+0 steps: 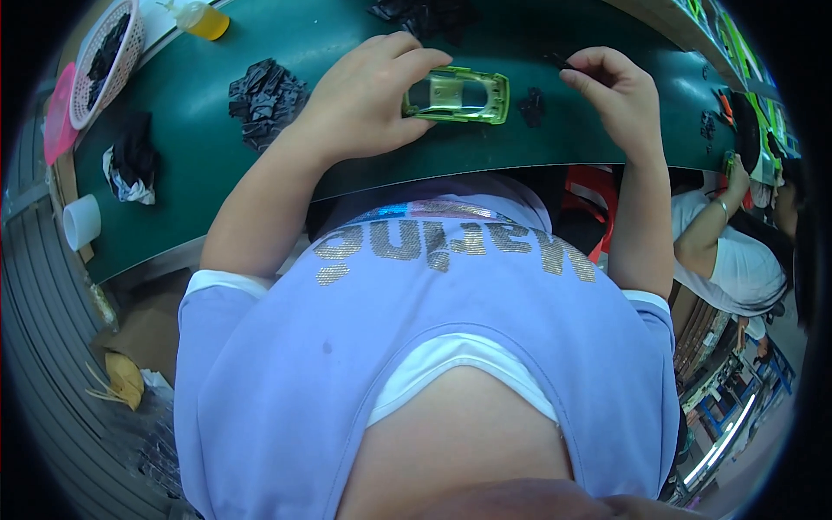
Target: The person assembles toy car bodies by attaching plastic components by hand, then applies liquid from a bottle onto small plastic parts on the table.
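Observation:
My left hand (373, 95) grips the rear of a green toy car body (459, 95) with clear windows, thumb on the near side and fingers on the far side. To the right, my right hand (611, 82) pinches a small black plastic part (557, 61) between thumb and forefinger, held apart from the car. On the green table between the car and that hand lies a little group of black parts (532, 107). A larger heap of black plastic parts (267, 102) sits left of my left wrist, and another dark pile (426, 16) lies at the far edge.
At the left stand a pink mesh basket (130, 61) with black parts, a bottle of yellow liquid (202, 19), a dark cloth (134, 160) and a white cup (81, 222). A co-worker (732, 243) sits at the right, a hand on another green car. Behind me is a red stool (594, 204).

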The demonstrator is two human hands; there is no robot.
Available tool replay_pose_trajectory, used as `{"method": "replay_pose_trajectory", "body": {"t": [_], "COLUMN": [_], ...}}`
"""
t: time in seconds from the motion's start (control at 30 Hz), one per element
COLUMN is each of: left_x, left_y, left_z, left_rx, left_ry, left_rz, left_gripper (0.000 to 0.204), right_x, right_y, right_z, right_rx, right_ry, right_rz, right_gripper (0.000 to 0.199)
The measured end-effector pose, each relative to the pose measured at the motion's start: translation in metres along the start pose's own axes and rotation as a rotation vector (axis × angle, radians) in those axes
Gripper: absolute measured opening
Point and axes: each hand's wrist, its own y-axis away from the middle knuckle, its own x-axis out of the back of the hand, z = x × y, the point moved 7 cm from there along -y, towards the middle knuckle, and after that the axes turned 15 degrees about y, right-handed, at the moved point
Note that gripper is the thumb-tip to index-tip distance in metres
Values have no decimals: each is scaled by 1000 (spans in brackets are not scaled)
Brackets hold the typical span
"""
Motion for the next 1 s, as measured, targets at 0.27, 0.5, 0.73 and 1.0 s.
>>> {"method": "replay_pose_trajectory", "body": {"t": [0.27, 0.5, 0.73, 1.0], "left_x": [-1, -2, -1, 0], "left_y": [-1, 0, -1, 0], "left_z": [5, 4, 5, 5], "left_rx": [-68, -103, -79, -46], "left_ry": [-24, -16, 4, 58], "left_rz": [39, 57, 87, 138], "left_gripper": [56, 54, 50, 44], "right_x": [-49, -62, -69, -70], "right_y": [27, 20, 16, 10], "right_z": [-116, -123, -123, -116], "right_rx": [558, 592, 637, 542], "right_ry": [211, 247, 297, 241], "right_rz": [164, 67, -22, -134], "right_gripper": [6, 5, 11, 13]}}
